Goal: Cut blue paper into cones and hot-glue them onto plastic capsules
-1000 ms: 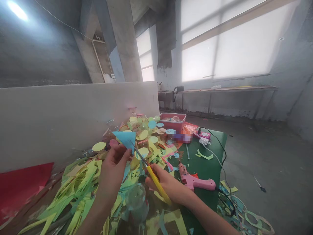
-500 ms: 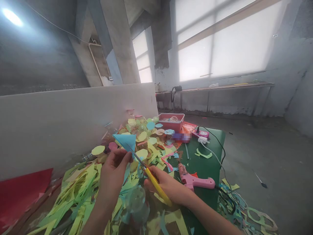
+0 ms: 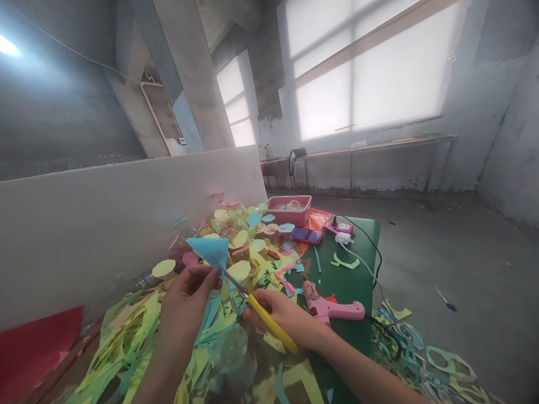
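Between the thumb and fingers of my left hand is a folded piece of blue paper, its wide edge pointing up and away. My right hand grips yellow-handled scissors. The scissor blades reach the lower part of the blue paper, close to my left fingertips. Below my hands lie many green and yellow paper strips and a clear plastic cup. Paper discs in yellow, blue and pink cover the far part of the table.
A pink glue gun lies on the green table at right, its cord running over the edge. Behind are a phone, a pink basket and a white charger plug. A white panel borders the left. Scraps cover the floor.
The view has shifted slightly, so most things sit a little further left. My hands keep their hold on the paper and scissors, with the blades still at the blue paper.
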{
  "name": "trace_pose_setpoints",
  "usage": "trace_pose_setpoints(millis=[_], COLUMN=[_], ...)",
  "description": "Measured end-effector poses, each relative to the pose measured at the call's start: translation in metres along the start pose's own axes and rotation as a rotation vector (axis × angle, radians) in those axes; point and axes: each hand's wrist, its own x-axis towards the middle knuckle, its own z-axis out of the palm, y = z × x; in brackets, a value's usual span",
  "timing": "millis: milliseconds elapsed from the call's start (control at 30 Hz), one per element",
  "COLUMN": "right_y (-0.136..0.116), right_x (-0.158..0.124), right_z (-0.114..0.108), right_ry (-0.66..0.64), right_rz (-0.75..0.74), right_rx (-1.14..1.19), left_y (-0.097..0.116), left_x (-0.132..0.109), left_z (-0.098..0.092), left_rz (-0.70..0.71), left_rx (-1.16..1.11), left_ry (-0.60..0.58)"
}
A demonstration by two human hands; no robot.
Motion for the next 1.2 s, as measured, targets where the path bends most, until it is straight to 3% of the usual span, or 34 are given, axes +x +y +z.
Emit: trace_pose_setpoints(millis=[367,600,767,967,1200], right_y=[-0.016,-0.005,-0.009,-0.005,-0.008], right_x=[-0.010,0.000,-0.006,0.000,-0.004], right_z=[0.000,0.002,-0.001,0.002,0.001], right_ry=[-0.034,-0.017,-0.036,0.026,0.006], right_rz=[-0.001,0.023,-0.028,0.027,0.005], right_rx=[-0.099,-0.055,-0.085,-0.091,-0.112], left_y=[0.001,0.003,-0.003,-0.003,-0.004], left_x=[-0.001,-0.003,-0.003,-0.008,-0.006], left_z=[0.001,-0.001,0.003,0.007,0.006], left_rz=[-0.011,-0.024,0.011,0.005,0.040], left_rx=[0.029,0.073,0.048,0.086,0.078], left_ry=[-0.094,-0.117,-0.138,-0.135,-0.164])
